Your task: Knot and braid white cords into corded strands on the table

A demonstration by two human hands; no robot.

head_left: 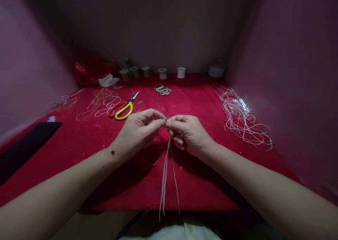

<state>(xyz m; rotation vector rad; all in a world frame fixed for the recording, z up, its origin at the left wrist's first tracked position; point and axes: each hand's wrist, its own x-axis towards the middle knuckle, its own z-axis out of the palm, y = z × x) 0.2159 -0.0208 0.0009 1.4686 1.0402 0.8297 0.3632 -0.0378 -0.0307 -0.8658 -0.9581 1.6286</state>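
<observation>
My left hand [139, 129] and my right hand [188, 132] meet above the middle of a red cloth-covered table [79, 169]. Both pinch the top of a small bundle of thin cords [166, 169] at a little greenish knot between the fingertips. The cords hang down from the pinch and trail past the table's front edge toward my lap. Both hands have their fingers curled closed around the cords.
Red and yellow handled scissors [121, 108] lie left of centre. Loose white cord piles lie at the right [243, 118] and left [101, 102]. A small coil of finished cord [163, 89] and several spools [181, 72] sit at the back. A black flat object [23, 145] lies at the left.
</observation>
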